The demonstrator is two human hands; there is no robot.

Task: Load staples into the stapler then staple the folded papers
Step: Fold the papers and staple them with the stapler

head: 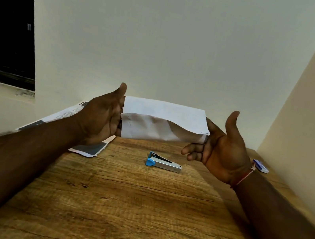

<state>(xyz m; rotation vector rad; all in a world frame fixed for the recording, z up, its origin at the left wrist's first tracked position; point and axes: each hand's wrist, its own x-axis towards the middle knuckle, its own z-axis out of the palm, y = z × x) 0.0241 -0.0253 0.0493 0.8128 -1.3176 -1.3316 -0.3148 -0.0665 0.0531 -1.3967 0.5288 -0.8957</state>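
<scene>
A folded white paper (162, 120) is held up in the air above the table, its upper flap drooping open. My left hand (101, 114) holds its left end, thumb raised and fingers curled behind the sheet. My right hand (222, 149) holds the right end, thumb up, with the upper fingers behind the paper and the lower ones curled beneath it. Under the paper a blue and silver stapler (163, 162) lies on its side on the wooden table (127, 208). A small blue and white staple box (261, 166) sits at the table's right edge.
Printed papers (87, 148) lie at the table's back left corner, partly under my left forearm. White walls close in behind and on the right. A dark window (6, 21) is at the upper left.
</scene>
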